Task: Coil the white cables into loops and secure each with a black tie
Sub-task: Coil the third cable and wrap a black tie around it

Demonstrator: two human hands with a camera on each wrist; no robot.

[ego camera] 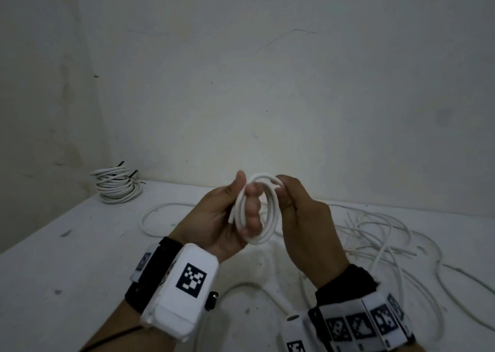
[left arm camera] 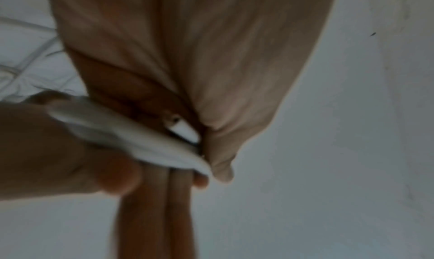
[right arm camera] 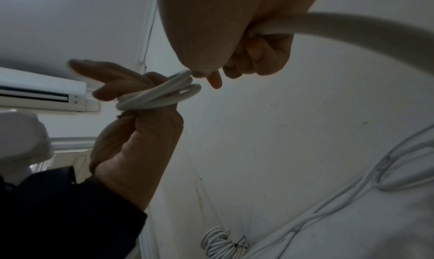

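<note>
Above the white table (ego camera: 80, 244), my left hand (ego camera: 245, 196) holds a small coil of white cable (ego camera: 270, 217), thumb on one side and fingers through the loops. My right hand (ego camera: 280, 186) pinches the cable at the top of the coil. In the right wrist view the coil (right arm camera: 159, 94) sits round the left hand's fingers (right arm camera: 110, 83), and the cable (right arm camera: 352, 27) runs out of my right hand's curled fingers (right arm camera: 260, 49). The left wrist view is blurred; it shows the cable (left arm camera: 131, 133) across the palm and one cut cable end (left arm camera: 184, 130). No loose black tie is visible.
A stack of coiled white cables (ego camera: 116, 188) with black ties stands at the table's back left by the wall, and shows as the stack (right arm camera: 223, 244). Several loose white cables (ego camera: 375, 239) sprawl over the table's right half. An air conditioner (right arm camera: 42, 94) hangs on the wall.
</note>
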